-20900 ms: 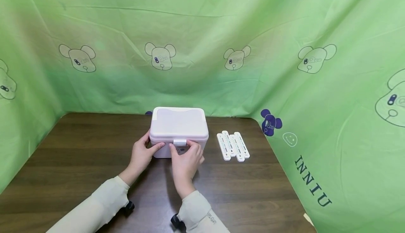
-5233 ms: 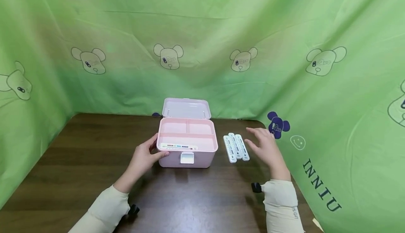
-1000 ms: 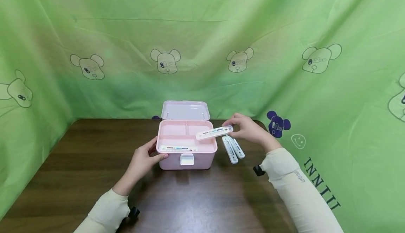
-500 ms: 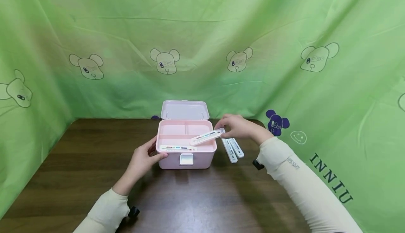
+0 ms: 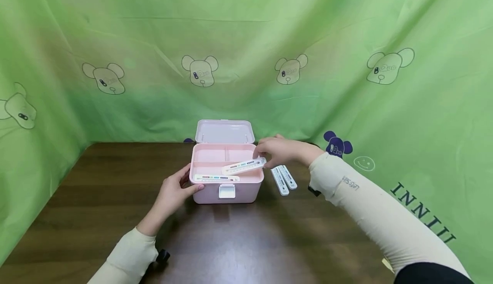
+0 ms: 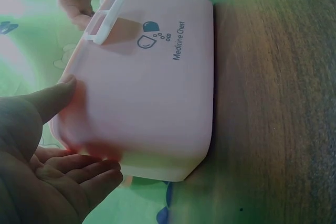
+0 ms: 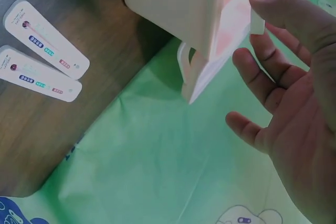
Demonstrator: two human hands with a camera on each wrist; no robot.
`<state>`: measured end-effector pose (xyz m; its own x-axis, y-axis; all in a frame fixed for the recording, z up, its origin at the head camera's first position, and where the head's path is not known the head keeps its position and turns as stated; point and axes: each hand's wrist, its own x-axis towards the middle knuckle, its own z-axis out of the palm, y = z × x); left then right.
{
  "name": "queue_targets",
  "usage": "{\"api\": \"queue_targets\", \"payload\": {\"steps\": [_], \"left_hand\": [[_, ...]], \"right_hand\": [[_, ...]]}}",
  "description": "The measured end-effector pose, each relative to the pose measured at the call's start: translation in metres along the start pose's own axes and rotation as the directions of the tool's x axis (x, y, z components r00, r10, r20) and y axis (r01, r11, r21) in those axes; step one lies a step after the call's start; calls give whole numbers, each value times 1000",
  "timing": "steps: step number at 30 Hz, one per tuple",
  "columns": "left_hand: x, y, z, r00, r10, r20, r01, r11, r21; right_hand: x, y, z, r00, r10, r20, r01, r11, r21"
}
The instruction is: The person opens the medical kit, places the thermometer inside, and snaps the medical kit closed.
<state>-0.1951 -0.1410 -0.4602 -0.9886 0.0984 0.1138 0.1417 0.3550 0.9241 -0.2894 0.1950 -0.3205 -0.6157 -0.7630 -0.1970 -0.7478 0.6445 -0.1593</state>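
A pink medicine box stands with its lid tipped back; "Medicine Chest" is printed on its front. My left hand holds its left front corner, thumb on the front near the rim, fingers along the side. Over the front compartment, my right hand pinches one end of a slim white thermometer case with coloured labels, slanted above the tray. The right wrist view shows thumb and fingertip on that case. At least one similar case lies along the compartment's front wall.
Two more white cases lie side by side on the wooden table, right of the box. The raised lid stands behind the tray, close to a green printed curtain. A divider splits the rear of the tray in two.
The box was shut at first and now stands open. Cases have moved from table to box. Over the last second my right hand carries one leftward and lower over the tray; my left hand stays put.
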Motion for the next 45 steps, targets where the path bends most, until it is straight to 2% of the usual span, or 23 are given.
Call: {"api": "queue_targets", "payload": {"steps": [7, 15, 28, 35, 45], "left_hand": [[2, -1, -1, 1000, 11, -8, -11, 1000, -10], [2, -6, 3, 1000, 16, -11, -17, 1000, -20], [2, -3, 3, 1000, 27, -15, -27, 1000, -10], [3, -4, 3, 999, 38, -20, -38, 999, -7], [2, -2, 5, 999, 21, -30, -21, 1000, 5]], "right_hand": [[15, -1, 1, 1000, -27, 4, 27, 999, 20], [23, -1, 11, 997, -59, -41, 60, 998, 0], [40, -8, 25, 990, -132, -50, 133, 991, 4], [48, -13, 27, 989, -134, -59, 134, 991, -14], [55, -17, 34, 984, -159, -78, 155, 987, -52]]}}
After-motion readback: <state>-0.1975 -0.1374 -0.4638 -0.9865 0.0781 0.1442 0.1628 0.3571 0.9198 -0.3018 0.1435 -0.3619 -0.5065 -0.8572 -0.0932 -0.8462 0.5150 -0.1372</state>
